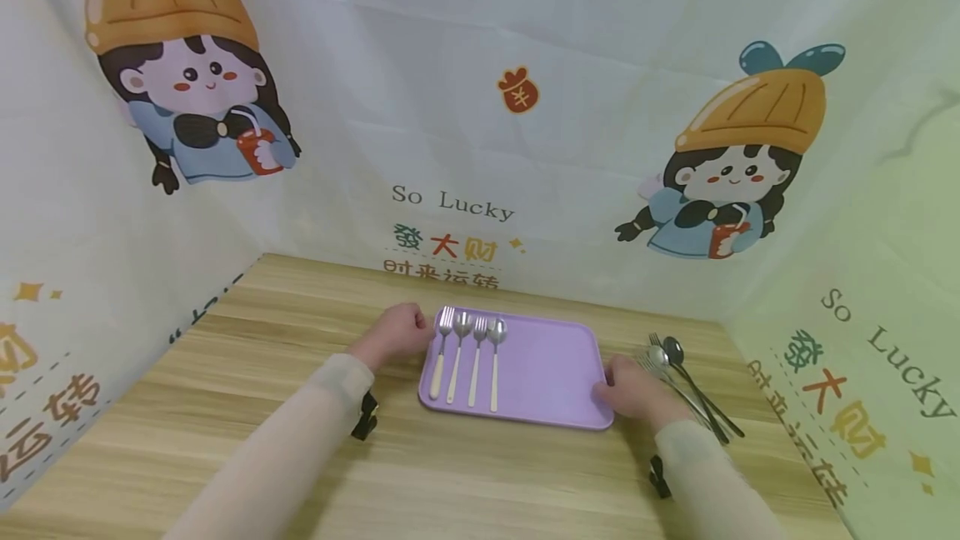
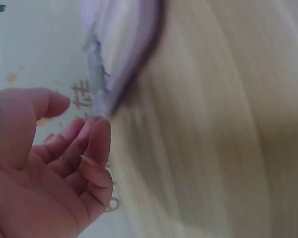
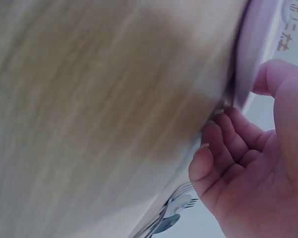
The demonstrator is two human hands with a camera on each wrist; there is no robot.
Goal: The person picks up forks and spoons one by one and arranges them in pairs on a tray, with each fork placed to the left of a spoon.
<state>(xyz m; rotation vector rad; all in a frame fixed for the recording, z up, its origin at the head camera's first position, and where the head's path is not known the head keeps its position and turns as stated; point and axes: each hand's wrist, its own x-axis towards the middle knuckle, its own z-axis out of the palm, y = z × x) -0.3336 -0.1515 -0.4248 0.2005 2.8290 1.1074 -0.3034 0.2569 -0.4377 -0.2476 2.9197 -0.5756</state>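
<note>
A light purple tray (image 1: 555, 367) lies on the table. On its left half, two forks (image 1: 441, 357) and two spoons (image 1: 494, 369) with pale handles stand alternately in a row, heads toward the back. At the tray's left edge is my left hand (image 1: 397, 332). In the left wrist view its fingers are loosely bent beside the tray corner (image 2: 141, 42), with the thumb apart and nothing held. My right hand (image 1: 636, 390) grips the right edge. The right wrist view has the thumb on the tray's rim (image 3: 251, 49) and bent fingers at its underside.
Right of the tray, several loose forks and spoons (image 1: 693, 394) lie in a crossed pile, some dark-handled, close to my right hand. The wooden table (image 1: 225, 407) meets printed cloth walls (image 1: 585, 215) at the back and both sides.
</note>
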